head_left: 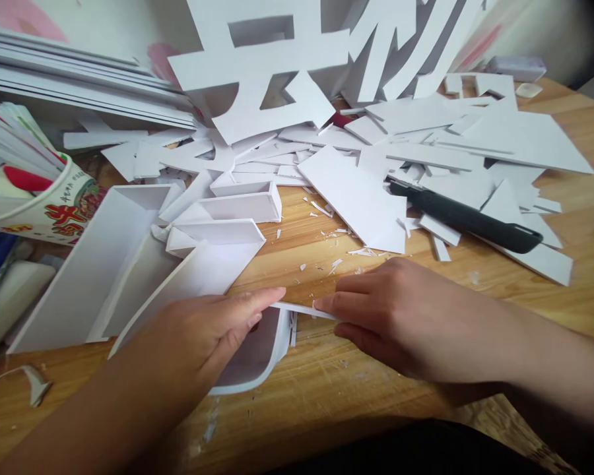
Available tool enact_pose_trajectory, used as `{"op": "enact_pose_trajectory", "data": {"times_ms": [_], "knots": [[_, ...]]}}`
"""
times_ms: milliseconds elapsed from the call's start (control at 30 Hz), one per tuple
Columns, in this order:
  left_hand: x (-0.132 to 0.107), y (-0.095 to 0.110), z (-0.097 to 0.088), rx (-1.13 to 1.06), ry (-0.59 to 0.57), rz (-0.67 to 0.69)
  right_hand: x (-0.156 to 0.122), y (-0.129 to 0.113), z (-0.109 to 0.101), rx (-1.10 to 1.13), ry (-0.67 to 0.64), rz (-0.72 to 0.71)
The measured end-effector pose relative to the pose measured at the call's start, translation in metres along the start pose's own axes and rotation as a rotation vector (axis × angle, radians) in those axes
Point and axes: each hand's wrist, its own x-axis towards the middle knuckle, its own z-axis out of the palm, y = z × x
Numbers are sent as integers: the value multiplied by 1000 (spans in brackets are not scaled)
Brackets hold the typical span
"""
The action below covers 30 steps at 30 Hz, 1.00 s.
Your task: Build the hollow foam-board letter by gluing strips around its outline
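My left hand [202, 333] is closed along the top edge of a white foam-board piece [272, 359] with a curved wall, its index finger stretched along the edge. My right hand [396, 320] pinches the right end of a thin white foam-board strip [301, 308] that runs from the left fingertips. Whether the strip is joined to the curved piece is hidden by my left hand. Just beyond that hand lie glued-up foam-board shapes with raised sides [218, 257]. A black-handled cutter [475, 218] rests on scraps beyond my right hand.
Cut-out foam-board characters [272, 59] lean at the back. Flat offcuts [361, 198] pile across the far side of the wooden table [505, 316]. A printed paper cup [64, 204] stuffed with strips stands at the left, near stacked boards [79, 86]. Small shavings are scattered about.
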Motion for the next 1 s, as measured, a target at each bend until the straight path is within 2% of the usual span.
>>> {"op": "enact_pose_trajectory", "data": {"times_ms": [100,167,200,300,367,467,600,767,1000], "knots": [[4,0,-2,-19,-38,33,-1,2,-5,48,12,-33],[6,1,-3,-14,-42,44,-5,7,-10,84,107,-47],[6,1,-3,-11,-44,47,-9,11,-13,85,201,-23],[8,1,-4,-15,-39,48,-29,31,-21,-53,558,216],[9,0,-4,-25,-28,52,-46,49,-23,-261,665,421],[11,-2,-3,-57,-31,61,-67,72,-23,-496,548,657],[14,-5,-1,-65,-39,35,-74,83,-21,-513,299,896],[18,-5,-1,-68,-12,11,-59,89,-20,-527,278,960],[16,0,-5,-120,-13,57,-52,103,-23,-525,301,941]]}}
